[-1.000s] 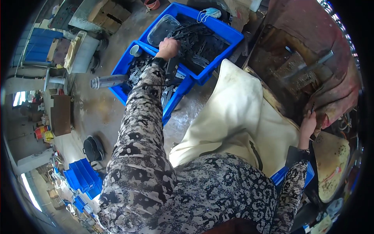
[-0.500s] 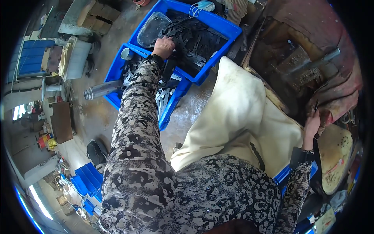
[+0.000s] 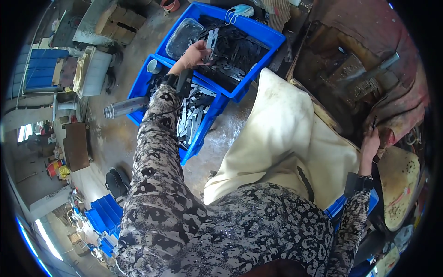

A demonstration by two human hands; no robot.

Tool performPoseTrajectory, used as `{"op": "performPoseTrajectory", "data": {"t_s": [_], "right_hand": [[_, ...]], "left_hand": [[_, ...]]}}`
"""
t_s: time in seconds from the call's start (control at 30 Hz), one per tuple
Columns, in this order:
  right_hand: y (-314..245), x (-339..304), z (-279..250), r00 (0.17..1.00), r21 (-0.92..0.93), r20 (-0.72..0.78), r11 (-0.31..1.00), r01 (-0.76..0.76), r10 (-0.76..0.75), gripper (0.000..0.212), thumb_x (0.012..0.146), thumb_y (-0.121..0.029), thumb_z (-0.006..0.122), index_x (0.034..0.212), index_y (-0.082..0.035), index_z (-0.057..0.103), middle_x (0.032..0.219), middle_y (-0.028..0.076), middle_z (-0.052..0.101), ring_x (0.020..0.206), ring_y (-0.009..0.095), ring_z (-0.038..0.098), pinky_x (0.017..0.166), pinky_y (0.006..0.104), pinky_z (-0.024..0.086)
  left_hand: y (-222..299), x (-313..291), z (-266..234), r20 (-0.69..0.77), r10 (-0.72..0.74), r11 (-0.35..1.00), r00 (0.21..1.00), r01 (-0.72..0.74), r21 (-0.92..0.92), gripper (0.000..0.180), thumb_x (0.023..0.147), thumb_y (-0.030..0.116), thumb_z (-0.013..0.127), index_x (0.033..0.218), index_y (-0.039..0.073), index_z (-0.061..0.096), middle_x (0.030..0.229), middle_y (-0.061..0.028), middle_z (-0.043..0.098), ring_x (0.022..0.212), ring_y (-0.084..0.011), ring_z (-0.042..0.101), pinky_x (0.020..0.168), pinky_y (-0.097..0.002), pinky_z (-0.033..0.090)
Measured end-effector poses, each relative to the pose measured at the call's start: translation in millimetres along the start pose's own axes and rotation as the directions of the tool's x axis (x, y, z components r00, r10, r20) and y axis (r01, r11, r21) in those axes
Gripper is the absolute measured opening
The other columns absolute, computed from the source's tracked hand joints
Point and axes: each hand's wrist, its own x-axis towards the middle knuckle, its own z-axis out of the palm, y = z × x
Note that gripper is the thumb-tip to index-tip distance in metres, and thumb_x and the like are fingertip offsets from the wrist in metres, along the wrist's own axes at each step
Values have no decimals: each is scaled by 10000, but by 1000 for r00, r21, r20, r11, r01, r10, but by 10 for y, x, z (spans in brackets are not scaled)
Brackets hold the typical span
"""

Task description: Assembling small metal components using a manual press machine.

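My left hand (image 3: 195,54) is over the far blue bin (image 3: 272,44), its fingers closed on a flat grey metal strip (image 3: 212,42) with holes. Dark flat metal pieces (image 3: 242,51) fill much of that bin, beside a clear plastic tub (image 3: 184,38). Below my left wrist, the nearer blue bin (image 3: 196,148) holds several light and dark strips (image 3: 191,119). On the far right, next to a reddish cloth, my right hand (image 3: 370,147) is closed round a thin dark object (image 3: 374,122); its kind is too small to make out.
A cream apron (image 3: 281,124) covers my lap. A dark, dirty machine part with a metal bar (image 3: 385,63) lies at the right under the reddish cloth (image 3: 406,92). A clear bottle (image 3: 121,108) and white cup (image 3: 154,67) sit by the nearer bin; a face mask (image 3: 241,11) hangs on the far bin.
My left hand has come up from among the dark pieces with a metal strip and shifted slightly nearer. More of the nearer bin shows. My right hand stays about where it was.
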Motion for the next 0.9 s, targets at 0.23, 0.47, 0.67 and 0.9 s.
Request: {"op": "performPoseTrajectory", "data": {"t_s": [0.23, 0.47, 0.67, 0.9], "right_hand": [[-67, -17, -45, 999, -19, 21, 999, -40, 41, 304, 968, -269, 446, 1041, 0, 566, 826, 210, 636, 838, 407, 610, 734, 474, 450], [-95, 6, -65, 999, -52, 27, 998, -42, 43, 301, 963, -260, 443, 1055, 2, 557, 853, 231, 636, 868, 425, 604, 736, 480, 450], [-79, -6, -78, 998, -31, 46, 998, -51, 53, 294, 961, -253, 439, 1058, 1, 552, 867, 241, 638, 875, 430, 603, 743, 481, 454], [-155, -114, -93, 996, -189, -65, 981, 42, -55, 282, 943, -282, 466, 1017, -32, 573, 799, 251, 647, 771, 437, 634, 662, 535, 501]], "left_hand": [[79, 21, 247, -13, -141, 797, 990, 106, -595, 190, 906, 44, 534, 1082, 98, 489, 861, -89, 640, 668, -190, 629, 553, -331, 544], [-144, 282, 127, -261, -157, 987, 952, 145, -67, 259, 883, 198, 566, 1058, 9, 547, 698, -81, 615, 438, -160, 532, 369, -290, 405], [-148, 170, 196, -349, -117, 991, 930, 130, 14, 377, 863, 339, 626, 996, -12, 603, 771, -111, 640, 662, -222, 619, 592, -364, 500], [242, -104, 398, -383, 178, 900, 906, 8, 437, 386, 908, 342, 553, 1012, -23, 624, 980, -267, 644, 949, -403, 613, 795, -466, 469]]}}
